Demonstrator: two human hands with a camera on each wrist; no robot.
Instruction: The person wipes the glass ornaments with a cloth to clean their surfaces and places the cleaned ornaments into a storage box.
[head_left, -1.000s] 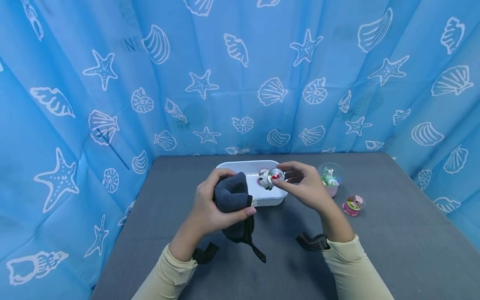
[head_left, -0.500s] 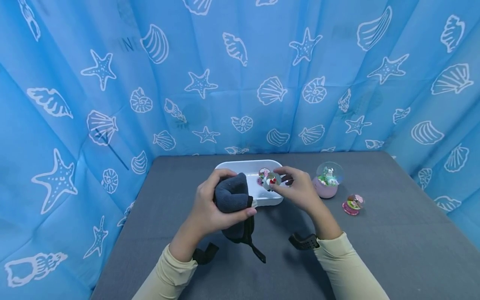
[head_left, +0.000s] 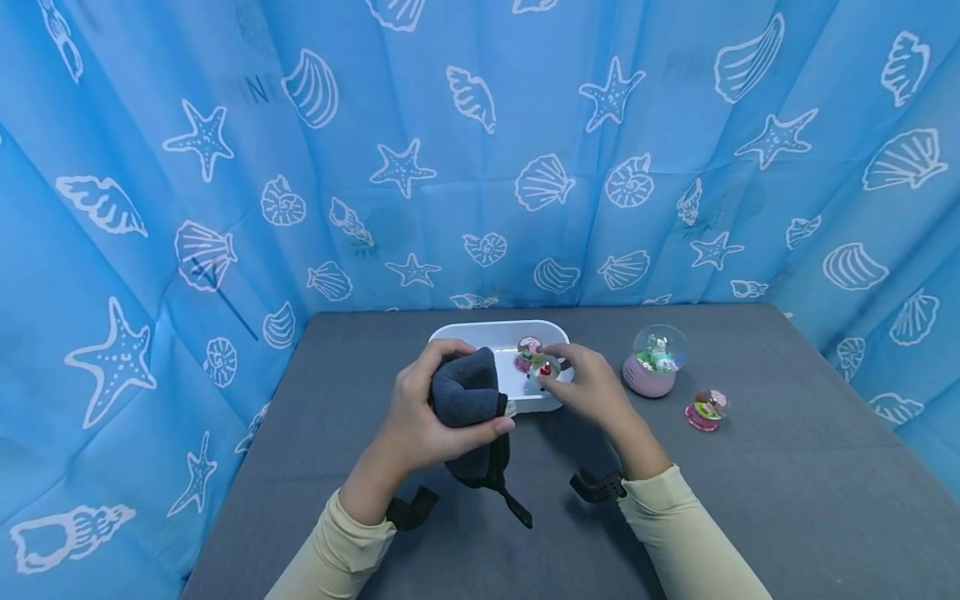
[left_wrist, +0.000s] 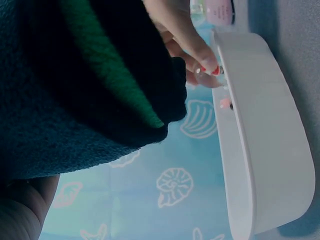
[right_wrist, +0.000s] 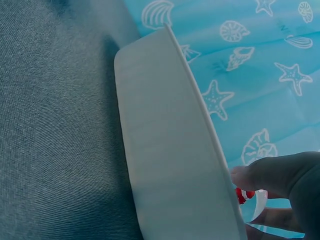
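Observation:
My left hand [head_left: 420,417] grips a dark blue fleece bundle [head_left: 467,393] with black trim and a hanging black strap; the left wrist view shows a green strip along it. Between the thumb and fingers of my right hand [head_left: 596,387] is a small clear snow globe [head_left: 548,367] with a red and white figure inside. That hand is over the right end of a white basin [head_left: 450,327], the globe dipping below its rim. Right beside the held globe, a small pink snow globe [head_left: 528,348] stands in the basin.
On the grey table [head_left: 810,467], a larger snow globe [head_left: 651,375] with a pink base stands right of the basin. A small pink-based snow globe [head_left: 705,412] is nearer the front. Behind hangs a blue shell-print curtain [head_left: 480,183].
My right hand has moved left and down with the snow globe, lowering it into the basin and uncovering the larger globe. My left hand and the fleece bundle have barely moved.

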